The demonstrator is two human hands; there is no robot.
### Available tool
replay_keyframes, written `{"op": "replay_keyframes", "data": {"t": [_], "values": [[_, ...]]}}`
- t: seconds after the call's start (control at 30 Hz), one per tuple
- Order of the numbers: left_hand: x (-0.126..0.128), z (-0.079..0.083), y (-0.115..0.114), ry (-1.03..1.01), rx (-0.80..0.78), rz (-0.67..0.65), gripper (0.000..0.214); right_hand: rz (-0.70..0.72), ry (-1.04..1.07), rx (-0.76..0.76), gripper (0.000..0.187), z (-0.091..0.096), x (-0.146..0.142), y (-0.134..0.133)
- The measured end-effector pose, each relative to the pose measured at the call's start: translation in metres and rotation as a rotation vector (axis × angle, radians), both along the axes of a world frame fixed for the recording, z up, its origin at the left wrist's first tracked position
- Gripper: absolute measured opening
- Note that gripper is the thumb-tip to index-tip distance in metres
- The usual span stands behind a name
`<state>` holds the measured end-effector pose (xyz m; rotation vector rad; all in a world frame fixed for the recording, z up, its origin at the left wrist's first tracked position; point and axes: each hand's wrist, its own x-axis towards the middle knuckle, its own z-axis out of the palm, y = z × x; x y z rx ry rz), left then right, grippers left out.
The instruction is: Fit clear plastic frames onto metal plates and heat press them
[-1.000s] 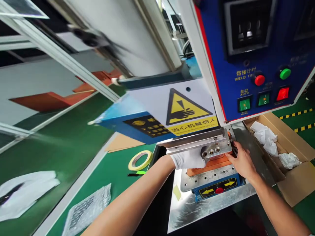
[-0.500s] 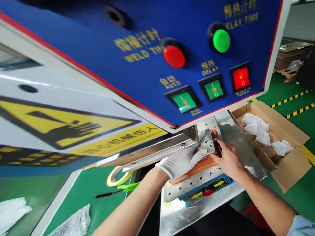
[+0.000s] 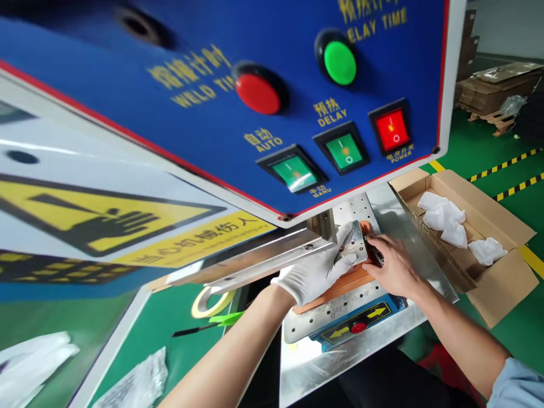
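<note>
My left hand [image 3: 317, 272], in a white glove, reaches under the metal press bar [image 3: 259, 258] of the blue welding machine [image 3: 238, 107], its fingers curled against the bar's end block [image 3: 355, 245]. My bare right hand [image 3: 393, 266] pinches a small dark part at the right end of that block. Both hands lie over an orange pad [image 3: 340, 283] on a drilled metal plate [image 3: 327, 314]. What the left fingers hold is hidden.
A cardboard box [image 3: 497, 289] with white cloths [image 3: 444, 218] stands at the right. A roll of yellow tape [image 3: 210, 300] and a green-handled tool [image 3: 212, 323] lie on the green bench. Plastic bags [image 3: 136, 385] lie at the lower left. Switches and buttons fill the panel overhead.
My head has moved closer and under the control panel. Both hands stay at the bar's end block, the left fingers curling further round it.
</note>
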<state>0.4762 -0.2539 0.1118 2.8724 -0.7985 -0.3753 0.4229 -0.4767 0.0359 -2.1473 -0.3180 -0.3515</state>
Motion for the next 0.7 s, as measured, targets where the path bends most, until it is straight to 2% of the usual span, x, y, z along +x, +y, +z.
{"op": "replay_keyframes", "data": {"t": [0.17, 0.27, 0.33, 0.4, 0.47, 0.5, 0.57, 0.63, 0.7], "values": [[0.0, 0.0, -0.009, 0.056, -0.098, 0.032, 0.085, 0.044, -0.013, -0.116, 0.058, 0.004, -0.003, -0.005], [-0.007, 0.003, -0.016, -0.005, -0.185, 0.006, 0.071, -0.05, -0.112, -0.159, 0.068, 0.012, -0.019, 0.0], [-0.019, 0.005, -0.013, -0.104, -0.228, -0.015, 0.064, -0.084, -0.226, -0.147, 0.066, 0.019, -0.031, 0.008], [-0.035, 0.004, 0.0, -0.249, -0.244, 0.021, 0.063, 0.008, -0.315, -0.137, 0.059, 0.027, -0.038, 0.021], [-0.054, -0.003, 0.022, -0.356, -0.275, 0.082, 0.062, 0.165, -0.346, -0.164, 0.055, 0.033, -0.037, 0.037], [-0.062, -0.01, 0.035, -0.364, -0.329, 0.135, 0.059, 0.228, -0.349, -0.191, 0.054, 0.035, -0.033, 0.047], [-0.076, -0.026, 0.059, -0.327, -0.498, 0.321, 0.052, 0.3, -0.351, -0.271, 0.051, 0.038, -0.022, 0.067], [-0.082, -0.045, 0.076, -0.301, -0.663, 0.559, 0.047, 0.298, -0.362, -0.355, 0.047, 0.039, -0.01, 0.087], [-0.08, -0.062, 0.082, -0.3, -0.76, 0.706, 0.041, 0.256, -0.371, -0.428, 0.039, 0.039, -0.002, 0.101]]}}
